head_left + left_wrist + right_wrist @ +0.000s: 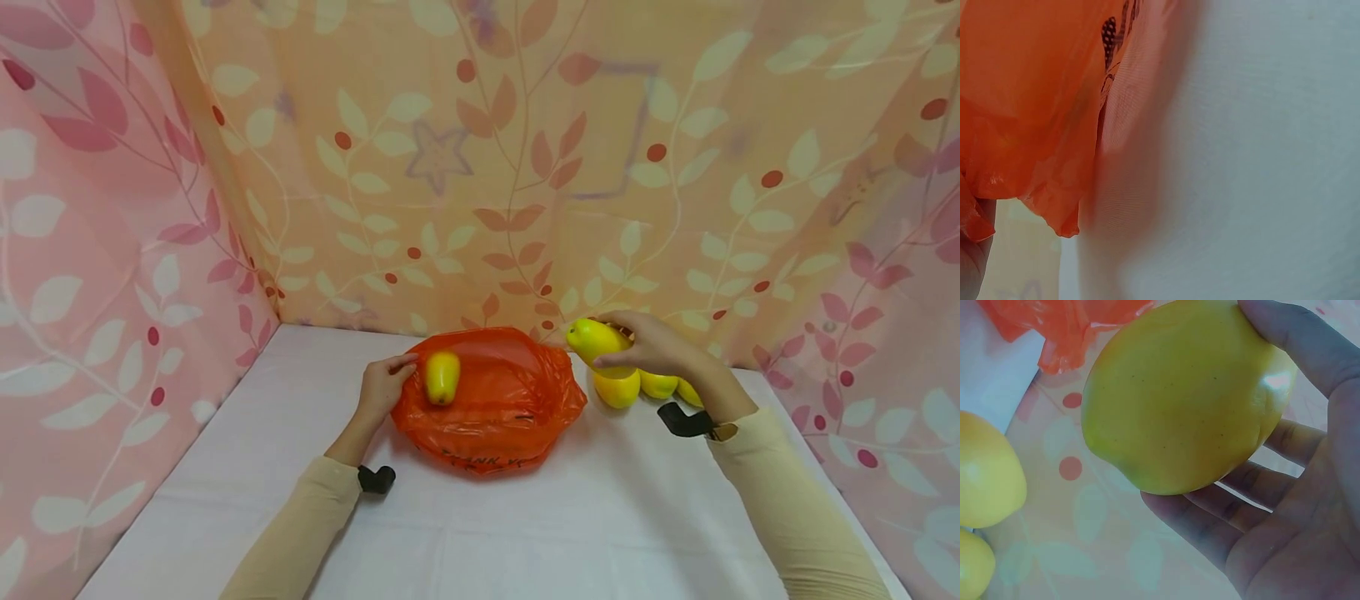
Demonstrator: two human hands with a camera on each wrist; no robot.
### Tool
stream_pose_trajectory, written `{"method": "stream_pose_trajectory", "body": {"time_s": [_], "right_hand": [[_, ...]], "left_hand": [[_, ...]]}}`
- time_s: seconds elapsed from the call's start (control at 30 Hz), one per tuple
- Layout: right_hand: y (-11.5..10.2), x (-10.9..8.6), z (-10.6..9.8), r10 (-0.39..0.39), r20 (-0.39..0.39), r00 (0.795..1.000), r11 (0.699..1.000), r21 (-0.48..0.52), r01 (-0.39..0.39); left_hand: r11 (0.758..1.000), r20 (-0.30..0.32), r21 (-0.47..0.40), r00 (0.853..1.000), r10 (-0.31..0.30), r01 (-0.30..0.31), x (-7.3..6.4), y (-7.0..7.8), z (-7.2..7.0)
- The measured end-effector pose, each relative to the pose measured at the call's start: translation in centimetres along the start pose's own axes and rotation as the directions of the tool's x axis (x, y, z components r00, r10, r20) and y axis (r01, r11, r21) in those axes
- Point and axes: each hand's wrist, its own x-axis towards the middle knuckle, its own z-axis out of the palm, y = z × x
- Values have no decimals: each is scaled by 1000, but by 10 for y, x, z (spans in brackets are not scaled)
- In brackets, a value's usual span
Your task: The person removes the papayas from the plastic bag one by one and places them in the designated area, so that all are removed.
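Note:
A red-orange plastic bag [480,421] with printed lettering lies spread on the table. My left hand [384,387] pinches its left edge; in the left wrist view the bag [1029,112] hangs down beside part of that hand [974,269]. A yellow mango [442,377] shows at the bag's left side, near my left fingertips. My right hand [651,343] grips another yellow mango [592,337], raised just right of the bag. In the right wrist view, the thumb and fingers curl round this mango [1185,400], which has a greenish tip and small dark specks.
Several yellow fruits, among them one in front [617,390], stand in a row under and beside my right hand. The white table [525,533] ends at a floral cloth backdrop [360,208], with pink floral cloth [97,275] at the sides.

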Motion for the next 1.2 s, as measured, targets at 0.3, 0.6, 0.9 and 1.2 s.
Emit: {"method": "stream_pose_trajectory", "body": {"time_s": [0.3, 0.6, 0.9, 1.2], "right_hand": [[9, -8, -3, 51, -21, 998, 999, -18, -52], [19, -18, -2, 121, -32, 992, 993, -11, -121], [31, -30, -2, 147, -67, 987, 989, -24, -149], [50, -39, 5, 190, -115, 975, 980, -45, -196]], "left_hand": [[1000, -12, 1, 1000, 4, -4, 1, 0, -1], [1000, 3, -8, 1000, -13, 13, -1, -2, -1], [1000, -1, -9, 1000, -12, 12, -3, 1, -1], [1000, 5, -18, 1000, -23, 23, -3, -1, -1]]}}
